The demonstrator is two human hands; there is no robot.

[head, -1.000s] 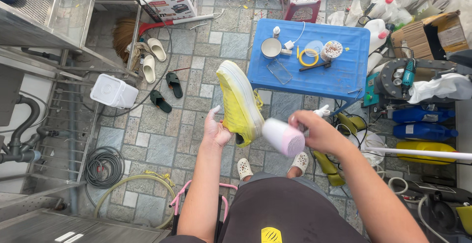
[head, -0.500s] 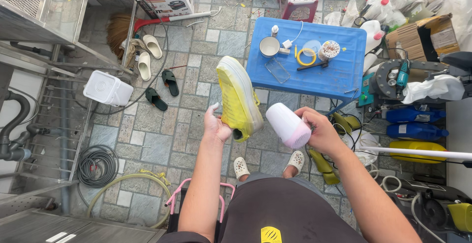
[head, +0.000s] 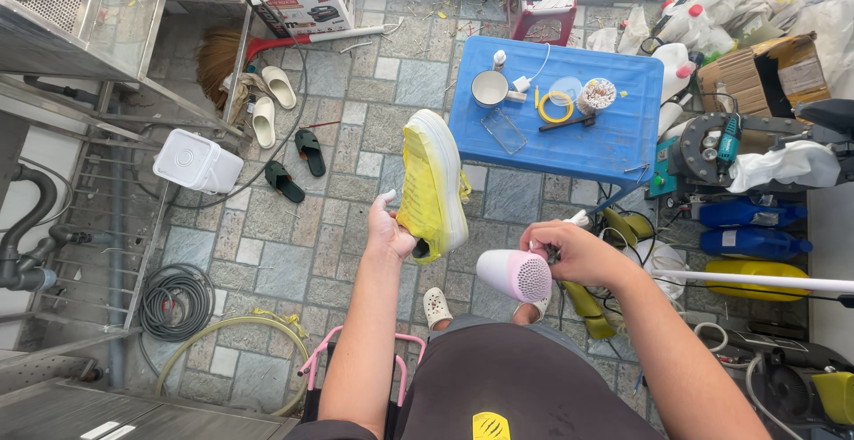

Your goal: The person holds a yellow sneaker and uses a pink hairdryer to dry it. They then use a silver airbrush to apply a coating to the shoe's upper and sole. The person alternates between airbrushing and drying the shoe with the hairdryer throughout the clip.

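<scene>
Head view, yellow shoe (head: 433, 182) in left hand (head: 389, 231)

Bare forearms, dark shirt — yellow logo — white perforated clogs (head: 436, 306).

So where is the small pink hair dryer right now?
In the head view, the small pink hair dryer is in the person's right hand, low and right of centre, just right of the yellow sneaker held up by the left hand.

head view: worn on head, faces steeply down, close over both hands
beyond hands: tiled floor (head: 294, 253)
</scene>
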